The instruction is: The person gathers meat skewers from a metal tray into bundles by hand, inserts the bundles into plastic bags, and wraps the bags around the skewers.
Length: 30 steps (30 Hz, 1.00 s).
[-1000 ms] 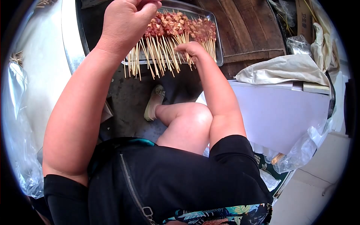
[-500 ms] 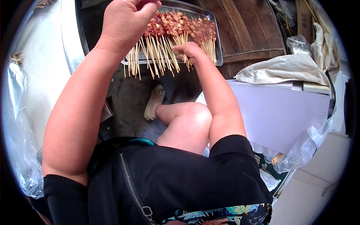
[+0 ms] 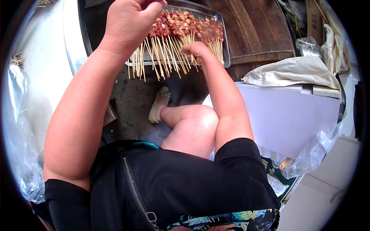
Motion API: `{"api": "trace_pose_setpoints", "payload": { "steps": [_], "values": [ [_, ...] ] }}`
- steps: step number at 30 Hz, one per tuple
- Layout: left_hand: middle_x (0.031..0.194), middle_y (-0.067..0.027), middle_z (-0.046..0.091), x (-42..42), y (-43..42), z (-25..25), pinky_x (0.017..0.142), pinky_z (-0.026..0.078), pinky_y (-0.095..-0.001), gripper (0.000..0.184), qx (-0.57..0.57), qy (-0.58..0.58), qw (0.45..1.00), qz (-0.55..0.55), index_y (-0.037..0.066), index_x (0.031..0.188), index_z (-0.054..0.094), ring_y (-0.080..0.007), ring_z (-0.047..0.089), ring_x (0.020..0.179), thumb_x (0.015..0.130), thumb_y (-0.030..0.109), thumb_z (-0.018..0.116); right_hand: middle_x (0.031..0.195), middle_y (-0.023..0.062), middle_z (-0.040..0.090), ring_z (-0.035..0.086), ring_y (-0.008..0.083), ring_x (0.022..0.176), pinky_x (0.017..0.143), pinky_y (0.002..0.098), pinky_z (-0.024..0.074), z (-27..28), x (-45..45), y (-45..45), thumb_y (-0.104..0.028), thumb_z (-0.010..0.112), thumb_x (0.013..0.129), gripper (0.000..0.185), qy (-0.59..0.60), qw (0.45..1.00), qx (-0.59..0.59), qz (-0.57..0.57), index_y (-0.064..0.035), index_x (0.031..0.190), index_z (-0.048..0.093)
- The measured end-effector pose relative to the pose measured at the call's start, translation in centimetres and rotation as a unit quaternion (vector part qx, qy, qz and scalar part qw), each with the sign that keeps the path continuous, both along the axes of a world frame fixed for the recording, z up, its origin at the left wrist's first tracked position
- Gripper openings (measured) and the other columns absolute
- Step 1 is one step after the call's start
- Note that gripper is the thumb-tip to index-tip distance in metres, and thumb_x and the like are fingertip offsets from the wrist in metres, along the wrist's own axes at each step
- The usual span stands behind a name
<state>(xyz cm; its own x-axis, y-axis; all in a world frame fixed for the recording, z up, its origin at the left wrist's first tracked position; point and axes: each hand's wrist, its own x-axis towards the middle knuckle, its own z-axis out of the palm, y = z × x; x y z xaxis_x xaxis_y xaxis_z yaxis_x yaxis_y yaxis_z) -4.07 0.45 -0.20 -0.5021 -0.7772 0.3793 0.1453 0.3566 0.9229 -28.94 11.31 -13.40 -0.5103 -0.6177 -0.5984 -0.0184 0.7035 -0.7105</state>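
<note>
A metal tray [image 3: 227, 50] holds rows of meat skewers [image 3: 175, 23]. Their raw red meat chunks lie toward the back, and the bare wooden sticks [image 3: 162, 57] jut over the near rim. My right hand [image 3: 195, 51] is closed at the sticks right of the middle, its fingers curled round some of them; its fingertips are partly hidden. Over the tray's left side is my left hand [image 3: 133, 19], fingers pressed together at the top edge of the view. What it holds, if anything, is cut off or hidden.
Right of the tray lies a dark wooden board [image 3: 254, 30]. A whitish cloth [image 3: 293, 73] rests over a white box [image 3: 285, 115], with plastic bags [image 3: 308, 158] beside it. Clear plastic sheeting [image 3: 19, 134] hangs at the left. My foot [image 3: 160, 104] is on the floor below.
My right hand's forefinger has drawn in from pointing left, and the hand has shifted slightly right. The left hand has hardly moved.
</note>
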Motion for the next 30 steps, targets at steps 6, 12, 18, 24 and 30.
{"api": "trace_pose_setpoints", "payload": {
  "steps": [6,12,18,24,30],
  "values": [
    [0.094,-0.0046,0.068,0.1,0.0,0.0,0.078,0.050,-0.0215,0.019,-0.008,-0.011,1.000,0.000,0.004,0.105,0.065,-0.0086,0.063,0.087,0.089,0.010,0.056,0.056,0.0077,0.058,0.051,0.0147,0.049,0.046,0.0307,0.0377,-1.0,-0.5,0.1,-0.008,0.072,0.065,0.014,-0.001,1.000,-0.004,0.009,0.0011,0.059,0.063],
    [0.093,-0.0043,0.068,0.0,0.0,0.0,0.077,0.051,-0.0213,0.019,-0.013,-0.011,1.000,0.007,0.004,0.105,0.065,-0.0082,0.063,0.086,0.090,0.011,0.057,0.061,0.0096,0.061,0.052,0.0144,0.048,0.044,0.0316,0.0407,0.4,1.1,-0.4,-0.006,0.072,0.070,0.011,0.104,0.990,0.079,0.057,0.0021,0.066,0.066],
    [0.095,-0.0052,0.067,0.2,-0.3,0.1,0.078,0.051,-0.0222,0.018,0.007,-0.008,1.000,0.000,0.003,0.105,0.065,-0.0090,0.063,0.087,0.090,0.009,0.056,0.058,0.0084,0.058,0.053,0.0142,0.044,0.039,0.0264,0.0398,-0.8,0.0,0.2,-0.003,0.070,0.071,0.009,-0.037,0.998,-0.032,-0.037,-0.0004,0.072,0.062],
    [0.095,-0.0063,0.067,0.0,-0.4,0.0,0.079,0.051,-0.0229,0.019,0.032,0.030,0.999,-0.013,0.002,0.105,0.064,-0.0108,0.063,0.088,0.089,0.006,0.055,0.071,0.0111,0.065,0.061,0.0222,0.063,0.062,0.0354,0.0484,-3.5,-2.7,0.8,-0.018,0.078,0.063,0.026,0.183,0.982,-0.041,0.014,-0.0003,0.076,0.064],
    [0.095,-0.0070,0.067,0.1,-0.2,0.4,0.079,0.051,-0.0236,0.019,0.027,0.015,1.000,-0.001,0.001,0.105,0.064,-0.0114,0.063,0.089,0.088,0.005,0.055,0.072,0.0117,0.066,0.063,0.0214,0.062,0.061,0.0356,0.0495,1.5,-1.7,1.2,-0.021,0.077,0.066,0.026,0.354,0.933,0.034,0.064,-0.0008,0.076,0.064]
  ]
}}
